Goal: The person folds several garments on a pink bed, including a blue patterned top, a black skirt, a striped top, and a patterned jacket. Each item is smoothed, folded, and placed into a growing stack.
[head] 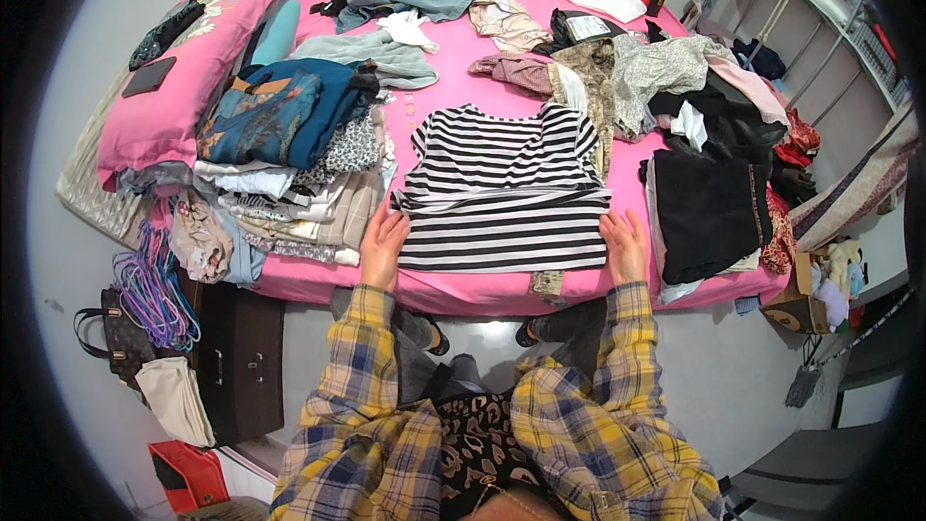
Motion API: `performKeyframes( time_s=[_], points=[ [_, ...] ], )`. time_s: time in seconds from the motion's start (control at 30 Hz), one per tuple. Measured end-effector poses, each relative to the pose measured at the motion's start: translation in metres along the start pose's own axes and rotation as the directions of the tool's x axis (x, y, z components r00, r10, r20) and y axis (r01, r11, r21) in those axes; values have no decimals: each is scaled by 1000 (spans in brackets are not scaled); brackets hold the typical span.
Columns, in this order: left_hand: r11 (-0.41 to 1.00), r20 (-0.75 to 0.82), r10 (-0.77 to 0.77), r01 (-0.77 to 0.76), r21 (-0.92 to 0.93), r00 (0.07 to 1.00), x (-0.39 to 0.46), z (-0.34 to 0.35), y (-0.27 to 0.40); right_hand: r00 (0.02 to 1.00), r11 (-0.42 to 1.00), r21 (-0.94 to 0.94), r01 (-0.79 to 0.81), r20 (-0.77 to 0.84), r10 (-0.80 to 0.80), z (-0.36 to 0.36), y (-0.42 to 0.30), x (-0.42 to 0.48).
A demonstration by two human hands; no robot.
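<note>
A black-and-white striped short-sleeved top (499, 159) lies spread on the pink bed sheet (448, 297) in front of me. Its neckline points away, and the lower part is folded up, leaving a raised crease across the middle. My left hand (385, 246) rests at the left edge of that folded part, palm turned up and fingers extended. At the opposite edge, my right hand (623, 244) lies likewise, its fingers spread beside the fabric. Neither hand visibly pinches the cloth, though some fingertips at the edges are hard to make out.
Left stands a tall stack of folded clothes (296, 174) beside a pink pillow (155, 112). Right are folded black garments (709, 217) and a loose heap of clothes (651, 79). Hangers (155, 289) hang by a dark cabinet (239, 362). A cardboard box (799, 297) holds plush toys.
</note>
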State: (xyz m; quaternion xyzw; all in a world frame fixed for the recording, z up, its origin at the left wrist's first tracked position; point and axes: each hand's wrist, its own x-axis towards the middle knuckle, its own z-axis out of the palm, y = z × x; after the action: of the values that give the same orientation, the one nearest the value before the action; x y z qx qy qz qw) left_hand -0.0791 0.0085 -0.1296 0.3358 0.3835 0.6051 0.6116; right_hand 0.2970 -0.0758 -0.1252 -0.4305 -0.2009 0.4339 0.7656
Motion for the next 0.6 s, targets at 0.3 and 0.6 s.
performKeyframes(
  time_s=[0.3,0.6],
  points=[
    [398,-11,395,-160,903,919,-38,-35,-23,958,661,-743,100,-107,-265,-30,29,-17],
    [730,3,-22,15,684,1000,-25,-33,-29,993,395,-917,50,2,-121,-7,21,-23]
  ],
)
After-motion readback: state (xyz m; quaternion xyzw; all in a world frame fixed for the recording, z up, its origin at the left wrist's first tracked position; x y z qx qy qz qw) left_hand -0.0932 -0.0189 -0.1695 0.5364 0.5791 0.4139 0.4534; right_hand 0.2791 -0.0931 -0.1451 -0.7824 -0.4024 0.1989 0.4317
